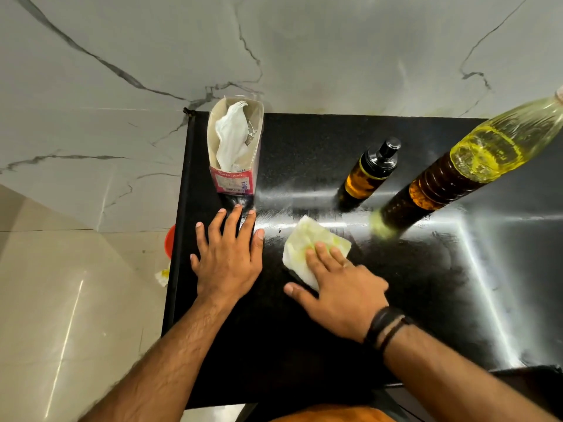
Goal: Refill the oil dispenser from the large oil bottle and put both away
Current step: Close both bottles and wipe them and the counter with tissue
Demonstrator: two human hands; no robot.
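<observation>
The small oil dispenser [370,173], amber with a black pump top, stands on the black counter [304,345]. To its right stands the large oil bottle [469,169], clear plastic and partly filled with yellow oil. My right hand [338,284] presses flat on a white tissue [316,242] stained yellow-green, in front of the dispenser. My left hand [228,254] rests flat on the counter with fingers spread, just in front of the tissue box.
An opened tissue box [234,147] stands at the counter's back left corner. Marble wall tiles rise behind. Left of the counter edge, down on the floor, lie a red-orange object [170,242] and a crumpled stained tissue [163,275].
</observation>
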